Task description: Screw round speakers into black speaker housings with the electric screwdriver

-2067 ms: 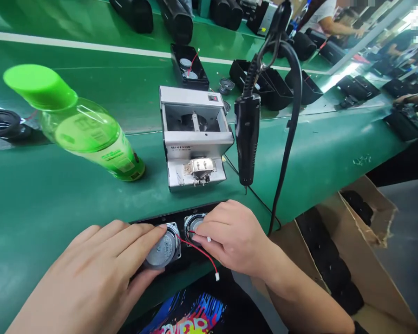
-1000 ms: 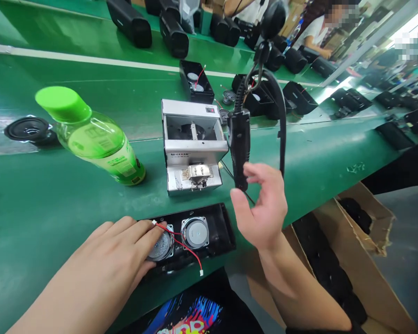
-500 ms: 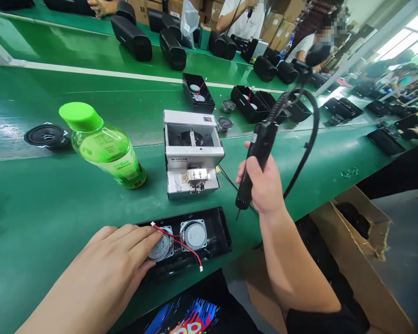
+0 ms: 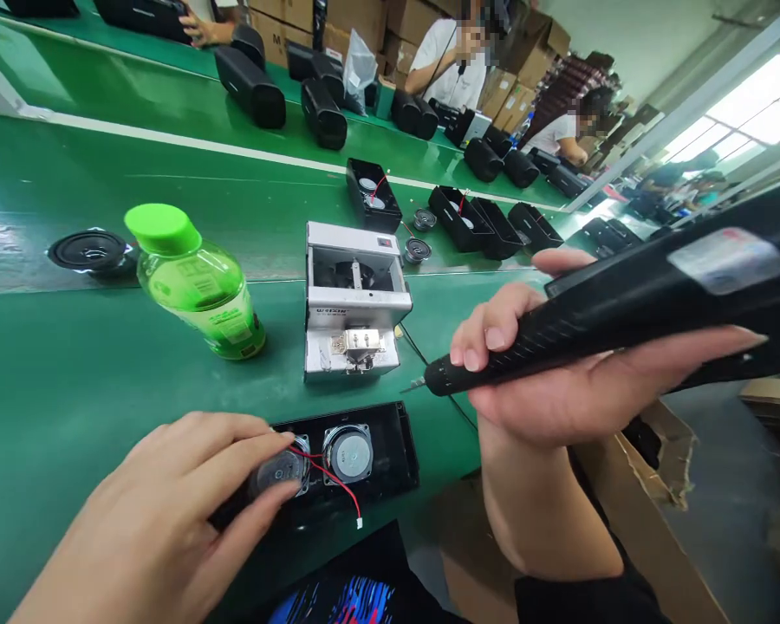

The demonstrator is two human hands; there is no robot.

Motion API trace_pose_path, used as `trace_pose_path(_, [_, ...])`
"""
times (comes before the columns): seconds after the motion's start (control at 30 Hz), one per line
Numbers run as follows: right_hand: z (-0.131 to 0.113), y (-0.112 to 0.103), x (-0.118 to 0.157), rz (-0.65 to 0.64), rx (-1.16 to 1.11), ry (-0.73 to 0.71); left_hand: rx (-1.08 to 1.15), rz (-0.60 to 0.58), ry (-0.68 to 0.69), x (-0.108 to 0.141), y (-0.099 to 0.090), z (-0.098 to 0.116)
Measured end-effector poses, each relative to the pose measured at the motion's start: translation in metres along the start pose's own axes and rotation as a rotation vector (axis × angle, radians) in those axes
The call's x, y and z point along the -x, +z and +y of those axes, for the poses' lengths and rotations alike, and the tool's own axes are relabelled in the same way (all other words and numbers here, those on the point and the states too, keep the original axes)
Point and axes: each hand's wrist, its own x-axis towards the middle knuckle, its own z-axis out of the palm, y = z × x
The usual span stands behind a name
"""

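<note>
My right hand [image 4: 559, 373] is wrapped around a black electric screwdriver [image 4: 598, 321], its thin bit pointing left above the bench. My left hand [image 4: 188, 494] is at the left end of a black speaker housing [image 4: 393, 451], with thumb and fingers curled around the left speaker [image 4: 282, 468]. Part of that speaker and the housing's left end are hidden by the hand. Beside it in the housing sits the right speaker [image 4: 349, 455], silver back facing up. A red wire [image 4: 341, 485] with a white plug runs from under my fingertips across the housing.
Behind the housing stands a silver screw feeder [image 4: 359, 303]. To its left are a green-capped bottle [image 4: 198, 286] and a loose speaker [image 4: 91, 251]. Further black housings [image 4: 464, 221] lie beyond. A cardboard box [image 4: 650, 511] stands at the right; people sit across the bench.
My right hand has turned the screwdriver from upright to nearly level, closer to the camera, its bit now pointing left. My left thumb and fingers have shifted around the left speaker.
</note>
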Motion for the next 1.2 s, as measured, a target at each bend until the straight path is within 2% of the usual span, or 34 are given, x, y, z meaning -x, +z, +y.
trace_pose_path(0.07, [-0.005, 0.022, -0.009, -0.043, -0.004, -0.001, 0.001, 0.053, 0.067, -0.015, 0.007, 0.019])
trace_pose_path(0.13, [0.003, 0.041, -0.016, -0.101, 0.027, -0.065, -0.060, 0.013, 0.133, -0.030, 0.018, 0.037])
trace_pose_path(0.23, [0.028, 0.056, -0.021, -0.195, 0.127, -0.164, -0.117, -0.211, 0.054, -0.048, 0.032, 0.052])
trace_pose_path(0.33, [0.049, 0.059, -0.024, -0.257, 0.141, -0.122, -0.105, -0.381, -0.052, -0.058, 0.036, 0.056])
trace_pose_path(0.43, [0.054, 0.061, -0.029, -0.209, 0.102, -0.113, -0.093, -0.416, -0.081, -0.062, 0.033, 0.056])
trace_pose_path(0.6, [0.048, 0.071, -0.031, -0.090, 0.062, -0.055, -0.069, -0.478, -0.091, -0.071, 0.028, 0.054])
trace_pose_path(0.7, [0.043, 0.075, -0.026, -0.093, -0.004, 0.004, -0.065, -0.492, -0.080, -0.072, 0.029, 0.051])
trace_pose_path(0.8, [0.028, 0.069, -0.016, -0.078, -0.025, 0.084, -0.088, -0.437, -0.037, -0.066, 0.034, 0.044])
trace_pose_path(0.9, [0.003, 0.045, -0.003, -0.065, 0.008, 0.130, -0.110, -0.323, 0.046, -0.058, 0.041, 0.036])
trace_pose_path(1.0, [-0.014, 0.011, 0.012, -0.247, -0.086, 0.094, -0.106, -0.227, 0.113, -0.051, 0.047, 0.030])
trace_pose_path(1.07, [-0.016, -0.007, 0.021, -0.377, -0.112, 0.110, -0.096, -0.186, 0.123, -0.046, 0.050, 0.027])
trace_pose_path(1.1, [-0.015, -0.012, 0.025, -0.393, -0.091, 0.132, -0.094, -0.176, 0.122, -0.044, 0.051, 0.026])
trace_pose_path(1.2, [-0.009, -0.014, 0.036, -0.259, 0.027, 0.189, -0.113, -0.167, 0.098, -0.035, 0.054, 0.023])
